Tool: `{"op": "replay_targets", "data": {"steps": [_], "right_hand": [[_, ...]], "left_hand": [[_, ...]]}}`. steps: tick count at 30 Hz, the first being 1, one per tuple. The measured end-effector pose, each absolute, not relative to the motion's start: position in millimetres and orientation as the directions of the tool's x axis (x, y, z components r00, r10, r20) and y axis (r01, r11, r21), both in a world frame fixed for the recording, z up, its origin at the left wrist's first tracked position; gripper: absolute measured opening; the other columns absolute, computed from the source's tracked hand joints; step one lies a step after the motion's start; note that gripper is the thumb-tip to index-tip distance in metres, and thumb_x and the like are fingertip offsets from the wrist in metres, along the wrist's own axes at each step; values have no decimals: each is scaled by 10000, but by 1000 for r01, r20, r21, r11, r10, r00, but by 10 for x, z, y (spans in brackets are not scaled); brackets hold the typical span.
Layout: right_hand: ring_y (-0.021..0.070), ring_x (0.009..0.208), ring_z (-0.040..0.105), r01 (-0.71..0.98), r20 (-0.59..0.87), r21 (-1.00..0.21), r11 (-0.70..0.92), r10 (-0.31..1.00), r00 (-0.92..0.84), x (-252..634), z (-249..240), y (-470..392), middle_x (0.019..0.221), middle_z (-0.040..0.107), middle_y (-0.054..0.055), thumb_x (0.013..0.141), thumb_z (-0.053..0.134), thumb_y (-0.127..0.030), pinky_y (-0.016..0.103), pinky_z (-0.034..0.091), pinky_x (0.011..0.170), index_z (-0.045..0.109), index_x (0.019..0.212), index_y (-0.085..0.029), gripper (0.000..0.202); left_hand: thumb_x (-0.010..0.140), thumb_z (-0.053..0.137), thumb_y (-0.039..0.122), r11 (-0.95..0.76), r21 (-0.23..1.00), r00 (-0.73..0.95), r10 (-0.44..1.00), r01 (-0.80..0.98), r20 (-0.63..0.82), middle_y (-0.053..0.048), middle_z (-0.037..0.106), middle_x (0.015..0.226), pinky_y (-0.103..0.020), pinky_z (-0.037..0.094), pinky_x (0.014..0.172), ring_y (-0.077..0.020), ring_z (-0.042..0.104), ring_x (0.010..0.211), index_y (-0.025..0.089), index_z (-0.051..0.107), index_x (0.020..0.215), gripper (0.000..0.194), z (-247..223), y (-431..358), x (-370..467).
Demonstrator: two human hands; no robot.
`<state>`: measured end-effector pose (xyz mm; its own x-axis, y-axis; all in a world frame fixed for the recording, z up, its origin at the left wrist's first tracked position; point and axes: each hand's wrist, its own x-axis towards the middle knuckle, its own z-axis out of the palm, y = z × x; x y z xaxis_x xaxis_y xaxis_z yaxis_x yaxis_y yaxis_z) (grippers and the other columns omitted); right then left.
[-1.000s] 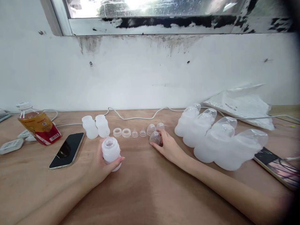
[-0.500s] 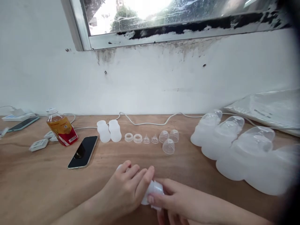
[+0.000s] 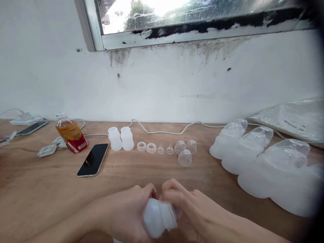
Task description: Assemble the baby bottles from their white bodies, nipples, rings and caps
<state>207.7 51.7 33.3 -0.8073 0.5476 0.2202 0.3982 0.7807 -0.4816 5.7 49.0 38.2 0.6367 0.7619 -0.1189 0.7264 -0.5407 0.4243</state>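
Near the bottom centre, my left hand (image 3: 126,212) is wrapped round a frosted white bottle (image 3: 154,217), its ringed neck pointing right. My right hand (image 3: 184,206) is curled beside the neck, with a clear part (image 3: 177,211) partly hidden at its fingers; the view is blurred there. Behind my hands stand two small white bottles (image 3: 128,140), two rings (image 3: 151,147), two clear teats (image 3: 169,149) and three clear domed caps (image 3: 184,158), in a rough row.
A phone (image 3: 93,160) lies left of centre, beside a drink bottle (image 3: 72,133) and small white packets (image 3: 47,150). Several capped frosted bottles (image 3: 260,175) stand at the right. A white cable (image 3: 162,132) runs along the wall, and a plastic bag (image 3: 296,118) lies at the back right.
My left hand has turned and shifted left, showing more of the bottle. My right hand has moved from gripping the neck to curling above and beside it. The camera view has shifted slightly.
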Motion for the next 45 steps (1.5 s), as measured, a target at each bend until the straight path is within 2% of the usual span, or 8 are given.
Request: {"op": "replay_targets", "data": {"steps": [2, 5, 14, 18, 22, 38, 42, 45], "right_hand": [[134, 718, 573, 407, -56, -832, 377, 674, -737, 2054, 377, 521, 962, 529, 48, 803, 465, -426, 240, 467, 577, 340, 1126, -245, 391], [116, 583, 578, 451, -395, -891, -56, 585, -708, 2011, 340, 544, 866, 566, 62, 873, 228, -490, 221, 444, 467, 355, 1116, -177, 416], [148, 864, 571, 459, 513, -409, 789, 615, -599, 2259, 306, 687, 1113, 534, 62, 825, 416, -127, 264, 477, 687, 477, 1045, -255, 262], [101, 655, 562, 562, 484, -395, 726, 685, -545, 2291, 260, 790, 1157, 469, 82, 793, 492, -168, 227, 473, 514, 478, 1083, -260, 305], [114, 615, 563, 632, 209, -351, 691, 716, -666, 2214, 85, 771, 1180, 417, 108, 790, 508, -260, 329, 499, 603, 445, 1185, -243, 400], [132, 638, 543, 635, 205, -309, 708, 701, -683, 2137, -97, 787, 949, 482, 86, 877, 319, -148, 291, 464, 600, 451, 971, -158, 162], [126, 576, 522, 661, 249, -270, 700, 714, -655, 2044, -135, 860, 863, 487, 65, 874, 330, -147, 269, 430, 536, 462, 886, -148, 132], [136, 618, 530, 614, 277, -396, 682, 727, -629, 1911, -138, 969, 857, 500, 60, 855, 349, -126, 275, 427, 566, 454, 853, -157, 110]], "left_hand": [[640, 526, 174, -616, 193, 629, 777, 763, -7, -26, 618, 783, -284, 469, 522, -191, 600, 612, 188, 451, 954, 324, 297, 466, 115], [675, 456, 110, -706, -28, 705, 704, 708, 89, -81, 589, 861, -367, 461, 632, -234, 584, 718, 156, 466, 938, 266, 196, 440, 206], [610, 666, 360, -241, 684, 616, 692, 689, -376, 28, 634, 821, -240, 472, 591, -193, 606, 749, 226, 603, 869, 298, 614, 662, -243], [642, 635, 433, -188, 683, 133, 982, 706, 133, -23, 622, 929, -320, 481, 693, -231, 586, 827, 208, 553, 997, 429, 551, 878, -697], [619, 641, 472, -95, 739, -328, 853, 667, 406, -68, 608, 1000, -353, 467, 776, -250, 573, 911, 168, 514, 1008, 509, 257, 1054, -965], [680, 619, 418, -148, 452, -197, 751, 880, 630, -138, 443, 1179, -429, 414, 865, -299, 455, 1079, 163, 336, 1179, 627, -29, 1122, -956], [715, 616, 247, -532, 15, 262, 441, 847, 858, -118, 444, 1172, -429, 353, 945, -270, 403, 1139, 205, 345, 1168, 530, 125, 848, -575], [748, 586, 286, -691, 91, 538, 632, 717, 557, -90, 543, 1075, -354, 435, 853, -230, 510, 1021, 190, 411, 1130, 432, 92, 742, -170]]}}
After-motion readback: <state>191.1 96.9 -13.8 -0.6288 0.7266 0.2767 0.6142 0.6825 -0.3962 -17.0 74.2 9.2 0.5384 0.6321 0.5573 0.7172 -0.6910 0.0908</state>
